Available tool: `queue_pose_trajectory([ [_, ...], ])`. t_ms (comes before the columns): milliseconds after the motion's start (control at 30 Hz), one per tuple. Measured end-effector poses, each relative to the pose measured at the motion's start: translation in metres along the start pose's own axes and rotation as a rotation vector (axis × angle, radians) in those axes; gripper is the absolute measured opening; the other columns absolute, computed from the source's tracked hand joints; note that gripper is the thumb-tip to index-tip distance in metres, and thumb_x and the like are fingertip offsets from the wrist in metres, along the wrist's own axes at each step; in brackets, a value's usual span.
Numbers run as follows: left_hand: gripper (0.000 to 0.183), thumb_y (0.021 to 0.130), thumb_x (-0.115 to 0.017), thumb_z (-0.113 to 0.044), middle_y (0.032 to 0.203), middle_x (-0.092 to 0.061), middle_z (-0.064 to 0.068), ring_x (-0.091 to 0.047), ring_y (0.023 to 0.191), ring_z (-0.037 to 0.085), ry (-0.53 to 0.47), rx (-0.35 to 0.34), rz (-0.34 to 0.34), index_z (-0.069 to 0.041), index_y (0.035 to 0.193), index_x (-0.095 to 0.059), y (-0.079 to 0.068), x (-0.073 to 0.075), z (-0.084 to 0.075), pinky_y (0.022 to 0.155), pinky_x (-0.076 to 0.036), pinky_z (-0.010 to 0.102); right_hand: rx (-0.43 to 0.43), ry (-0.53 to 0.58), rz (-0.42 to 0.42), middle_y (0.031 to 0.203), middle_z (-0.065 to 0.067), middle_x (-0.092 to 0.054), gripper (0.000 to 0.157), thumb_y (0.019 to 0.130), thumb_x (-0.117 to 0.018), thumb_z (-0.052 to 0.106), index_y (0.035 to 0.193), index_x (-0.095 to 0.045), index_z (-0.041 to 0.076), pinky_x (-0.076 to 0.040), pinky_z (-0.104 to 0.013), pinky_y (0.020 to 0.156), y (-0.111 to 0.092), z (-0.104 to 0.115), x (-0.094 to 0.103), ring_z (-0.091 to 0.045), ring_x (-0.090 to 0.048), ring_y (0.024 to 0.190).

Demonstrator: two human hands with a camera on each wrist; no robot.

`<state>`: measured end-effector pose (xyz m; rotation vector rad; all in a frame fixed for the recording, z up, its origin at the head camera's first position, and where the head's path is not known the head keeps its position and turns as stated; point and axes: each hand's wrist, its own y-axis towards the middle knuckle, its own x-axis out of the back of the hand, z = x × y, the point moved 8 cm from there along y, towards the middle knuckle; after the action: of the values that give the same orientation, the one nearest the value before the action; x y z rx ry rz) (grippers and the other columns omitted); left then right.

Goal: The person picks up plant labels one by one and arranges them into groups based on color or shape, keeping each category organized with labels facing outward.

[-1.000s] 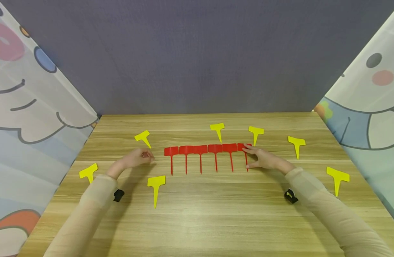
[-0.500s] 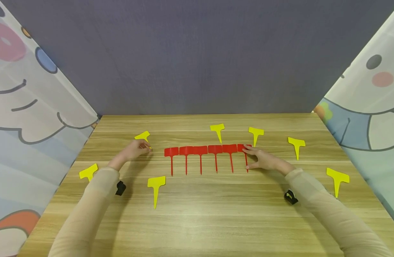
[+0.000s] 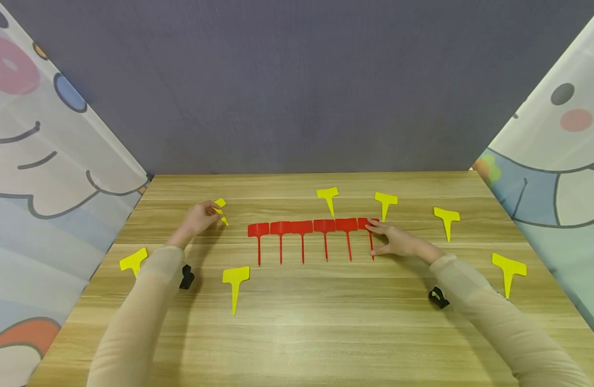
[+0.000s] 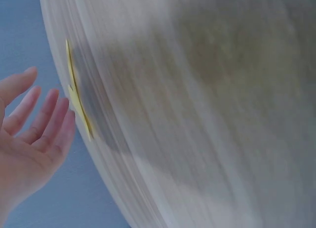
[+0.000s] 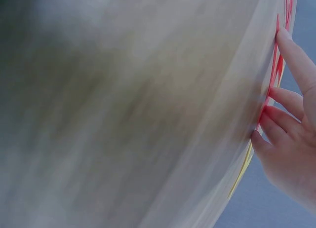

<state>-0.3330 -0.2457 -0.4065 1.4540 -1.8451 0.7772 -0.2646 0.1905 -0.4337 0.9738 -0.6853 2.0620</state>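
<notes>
In the head view my left hand (image 3: 201, 218) reaches over a yellow T-shaped plant label (image 3: 223, 216) at the back left, partly covering its head. The left wrist view shows those fingers loosely bent and apart beside the yellow label (image 4: 80, 111), with nothing gripped. My right hand (image 3: 397, 239) rests on the rightmost red plant label (image 3: 363, 223) of a side-by-side row. Its fingertips touch that red label (image 5: 272, 70) with the fingers spread, thumb near the stem's tip. Several more red labels (image 3: 302, 226) lie to its left, heads nearly edge to edge and stems toward me.
Other yellow labels lie scattered around the row: front left (image 3: 236, 275), far left (image 3: 134, 260), at the back (image 3: 328, 193), and on the right (image 3: 508, 266). The wooden table (image 3: 297, 333) ends at a grey panel (image 3: 301, 91) behind.
My left hand has moved away and slightly left, from beside the red row to over the back-left yellow label. The right hand stays on the rightmost red label.
</notes>
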Motion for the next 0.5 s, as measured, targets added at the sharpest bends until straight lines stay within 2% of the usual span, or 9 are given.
queue_pose_trajectory([
  [200, 0.035, 0.086, -0.055, -0.011, 0.108, -0.052, 0.028, -0.049, 0.101, 0.040, -0.003, 0.028, -0.052, 0.009, 0.114, -0.048, 0.007, 0.001, 0.008, 0.082, -0.043, 0.048, -0.006, -0.009, -0.001, 0.140, -0.027, -0.021, 0.075, 0.075, -0.069, 0.027, 0.131, -0.033, -0.009, -0.024, -0.055, 0.098, -0.001, 0.001, 0.000, -0.047, -0.021, 0.124],
  [500, 0.046, 0.085, -0.057, -0.012, 0.121, -0.039, 0.031, -0.039, 0.110, 0.043, 0.011, 0.057, -0.067, 0.011, 0.122, -0.041, 0.015, -0.002, 0.015, 0.092, -0.035, 0.052, -0.008, -0.015, -0.001, 0.141, -0.025, -0.020, 0.075, 0.076, -0.069, 0.026, 0.131, -0.033, -0.008, -0.025, -0.055, 0.098, -0.001, 0.002, 0.000, -0.046, -0.021, 0.124],
])
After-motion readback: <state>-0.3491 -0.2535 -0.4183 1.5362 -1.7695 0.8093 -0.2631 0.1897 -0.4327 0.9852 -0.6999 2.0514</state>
